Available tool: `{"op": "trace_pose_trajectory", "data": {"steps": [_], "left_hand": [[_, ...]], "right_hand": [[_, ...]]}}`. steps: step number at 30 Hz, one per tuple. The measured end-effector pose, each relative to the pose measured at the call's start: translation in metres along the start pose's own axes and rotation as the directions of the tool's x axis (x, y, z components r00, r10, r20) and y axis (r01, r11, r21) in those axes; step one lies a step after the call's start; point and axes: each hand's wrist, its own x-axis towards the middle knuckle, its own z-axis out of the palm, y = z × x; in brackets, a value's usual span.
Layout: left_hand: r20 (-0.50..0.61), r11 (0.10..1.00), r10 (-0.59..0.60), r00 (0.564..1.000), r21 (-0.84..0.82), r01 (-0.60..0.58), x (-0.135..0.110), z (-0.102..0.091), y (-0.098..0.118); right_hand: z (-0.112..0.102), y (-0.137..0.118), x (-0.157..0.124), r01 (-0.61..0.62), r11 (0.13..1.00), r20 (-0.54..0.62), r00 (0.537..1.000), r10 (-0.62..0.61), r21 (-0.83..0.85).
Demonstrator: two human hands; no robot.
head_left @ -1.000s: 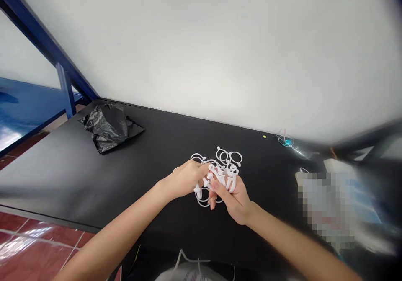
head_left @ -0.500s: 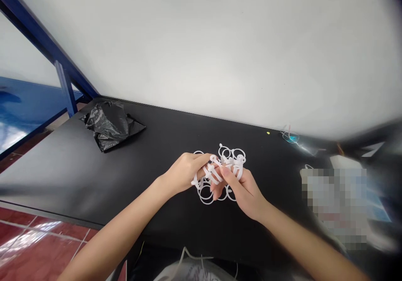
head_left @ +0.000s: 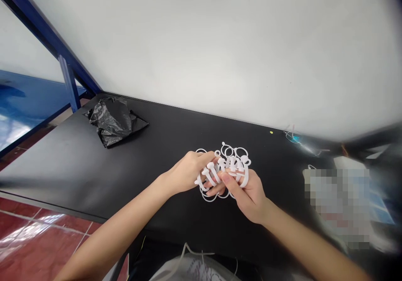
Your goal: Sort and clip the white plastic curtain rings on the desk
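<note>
At the bottom centre of the frame, closest to the camera, a pale grey bundle [head_left: 188, 269] with thin white cords, cut off by the edge. To its left, glossy red tiled floor [head_left: 25, 239]. Rising from the lower corners, two bare forearms, meeting mid-frame over a black counter [head_left: 94, 168].

Left hand [head_left: 184, 174] curled, fingertips closed on the left side of a tangle of white plastic rings [head_left: 234, 153]. Right hand [head_left: 248, 193] just beside it, thumb and fingers clamped over the short stems of the same tangle, one white band lying across its fingers. Tangle held between both hands at centre frame, lowest loops close to the counter; touching it or not, impossible to tell.

Right of the hands, a pixelated patch [head_left: 336, 201] over blurred pale and blue shapes. Farther back, toward the upper left of the counter, a crumpled black plastic bag [head_left: 114, 119], well apart from the hands. Near the counter's far edge, right of centre, a small yellow speck [head_left: 271, 132] and a thin teal wire loop [head_left: 292, 136]. Behind everything, a plain white wall [head_left: 220, 42]; at far left, a blue metal frame [head_left: 67, 84].
</note>
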Motion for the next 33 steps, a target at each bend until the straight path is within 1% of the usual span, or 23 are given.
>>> {"op": "trace_pose_trajectory", "data": {"steps": [2,3,5,7,9,12,14,18,20,22,24,27,29,31,33], "left_hand": [[-0.065,1.000,-0.025,0.998,-0.015,0.024,-0.001,0.002,0.000],[-0.067,0.999,-0.031,0.997,-0.017,0.030,-0.001,0.002,0.000],[-0.022,1.000,-0.024,0.999,0.007,0.024,-0.001,0.001,0.001],[0.039,0.998,-0.007,0.999,0.059,0.005,0.000,-0.002,0.003],[0.036,0.992,0.009,0.999,0.125,-0.013,0.001,-0.004,0.003],[-0.050,0.968,0.059,0.997,0.248,-0.045,0.002,-0.004,0.002],[-0.079,0.940,0.111,0.991,0.332,-0.078,0.001,-0.003,0.001],[-0.015,0.877,0.179,0.984,0.456,-0.153,0.001,0.000,-0.002],[0.023,0.846,0.175,0.984,0.507,-0.163,0.002,0.001,-0.004],[0.053,0.838,0.140,0.989,0.525,-0.147,0.002,0.002,-0.006],[0.079,0.879,0.097,0.992,0.460,-0.122,0.002,0.003,-0.007],[0.069,0.977,0.015,0.997,0.213,-0.029,0.003,0.004,-0.006],[0.030,0.997,-0.042,0.999,0.066,0.040,0.005,0.004,-0.004],[0.013,0.997,-0.070,0.997,0.010,0.070,0.006,0.003,-0.002],[0.022,0.996,-0.089,0.996,0.022,0.088,0.007,0.002,0.001]], "right_hand": [[-0.001,-0.003,0.002,0.012,1.000,0.022,1.000,-0.012,-0.011],[-0.001,-0.005,0.003,0.003,1.000,0.034,0.999,-0.003,0.001],[-0.002,-0.006,0.005,-0.039,0.999,0.063,0.997,0.038,0.021],[-0.001,-0.004,0.005,-0.096,0.995,0.066,0.993,0.093,0.038],[0.000,-0.001,0.004,-0.145,0.984,0.006,0.989,0.146,0.100],[0.002,0.003,0.002,-0.159,0.967,-0.119,0.976,0.184,0.199],[0.002,0.003,0.003,-0.163,0.964,-0.144,0.970,0.196,0.211],[0.001,0.000,0.005,-0.205,0.963,-0.062,0.974,0.219,0.176],[0.000,0.001,0.006,-0.205,0.971,-0.035,0.977,0.211,0.124],[0.001,0.003,0.005,-0.181,0.979,-0.050,0.981,0.186,0.088],[0.003,0.006,0.002,-0.139,0.986,-0.088,0.985,0.146,0.088],[0.005,0.008,-0.003,-0.050,0.995,-0.129,0.990,0.061,0.084],[0.005,0.007,-0.005,-0.007,0.998,-0.133,0.991,0.016,0.070],[0.005,0.006,-0.004,0.002,0.997,-0.146,0.989,0.009,0.073],[0.005,0.006,-0.001,-0.023,0.996,-0.165,0.986,0.037,0.088]]}}
